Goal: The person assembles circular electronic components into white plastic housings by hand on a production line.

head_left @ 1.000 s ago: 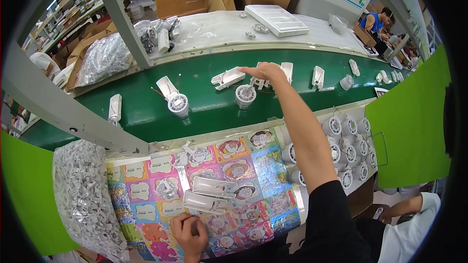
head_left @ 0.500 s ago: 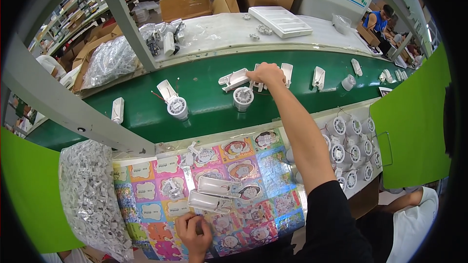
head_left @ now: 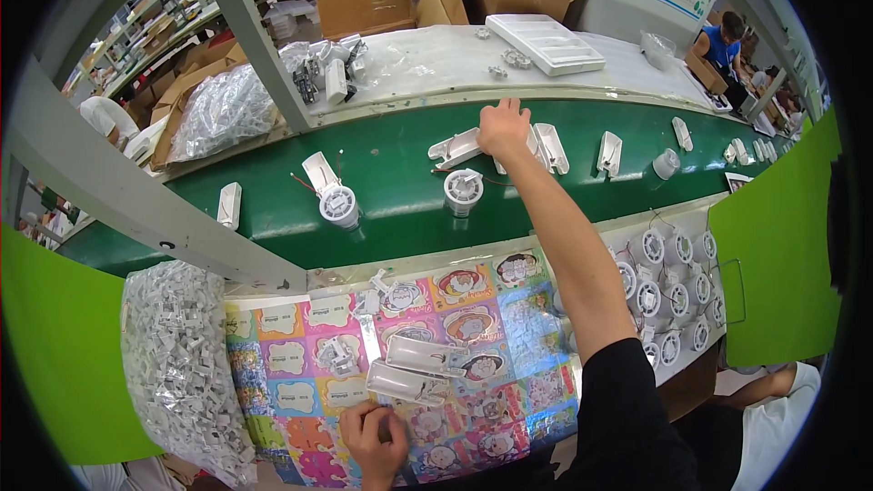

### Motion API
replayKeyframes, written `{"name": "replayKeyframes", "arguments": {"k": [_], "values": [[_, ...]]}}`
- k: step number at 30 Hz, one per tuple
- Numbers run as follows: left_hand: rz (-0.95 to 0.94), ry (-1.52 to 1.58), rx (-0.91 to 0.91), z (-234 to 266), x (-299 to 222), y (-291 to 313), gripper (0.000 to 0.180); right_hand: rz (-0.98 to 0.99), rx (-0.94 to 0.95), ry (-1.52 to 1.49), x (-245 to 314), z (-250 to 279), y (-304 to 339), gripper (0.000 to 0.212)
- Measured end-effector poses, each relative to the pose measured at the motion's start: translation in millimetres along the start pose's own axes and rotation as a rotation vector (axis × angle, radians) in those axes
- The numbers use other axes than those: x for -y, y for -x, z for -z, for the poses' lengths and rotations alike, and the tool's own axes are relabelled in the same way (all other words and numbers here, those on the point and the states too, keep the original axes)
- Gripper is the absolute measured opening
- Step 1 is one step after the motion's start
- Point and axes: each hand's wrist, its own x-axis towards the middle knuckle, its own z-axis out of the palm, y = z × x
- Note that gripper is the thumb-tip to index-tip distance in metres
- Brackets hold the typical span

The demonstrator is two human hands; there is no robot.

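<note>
My right hand (head_left: 506, 130) reaches across the green belt, its fingers bent down over a group of white plastic housings; what they grip is hidden beneath the hand. One trough-shaped housing (head_left: 455, 147) lies just left of it, and another housing (head_left: 551, 147) sits to its right. Nearer on the belt stands a round white lamp base (head_left: 462, 191) with a small part on top. My left hand (head_left: 375, 441) rests curled on the colourful printed mat (head_left: 309, 432), with nothing visible in it. Just beyond it lie two long translucent-white housings (head_left: 407, 383) with thin wires.
A clear bag of small white parts (head_left: 182, 373) stands left, beside a metal post (head_left: 173, 191). Another lamp base (head_left: 338, 206) is on the belt. Several lamp bases (head_left: 647, 298) fill a tray at right. Cardboard boxes (head_left: 366, 5) and a white tray (head_left: 546, 44) are beyond. People sit nearby.
My right hand has moved off the left housing's end, slightly away from me, over the middle housings. The whole view has shifted a little. My left hand keeps its place on the mat.
</note>
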Motion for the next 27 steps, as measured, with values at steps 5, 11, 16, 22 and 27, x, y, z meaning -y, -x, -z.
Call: {"name": "replayKeyframes", "arguments": {"k": [5, 11, 16, 22, 27], "values": [[0.003, -0.002, 0.002, 0.5, -7.4, -2.3, 0.012, 0.108, -0.126, -0.054, -2.7, -11.1, -9.4, 0.015], [-0.003, -0.005, -0.012, -2.1, -2.9, 2.8, 0.013, 0.315, -0.096, -0.201, -15.1, -9.6, -14.1, 0.006], [0.003, -0.011, -0.004, 0.4, -1.0, 3.3, 0.013, 0.166, -0.071, -0.289, -17.0, 10.6, -2.3, 0.044], [-0.018, 0.002, 0.005, 0.1, 0.4, -2.3, 0.014, -0.151, 0.216, -0.195, -14.7, 40.4, 40.0, 0.09], [-0.045, 0.004, -0.026, -2.0, 1.8, -1.3, 0.014, -0.281, 0.394, -0.287, 9.4, 36.0, 39.9, 0.099]]}}
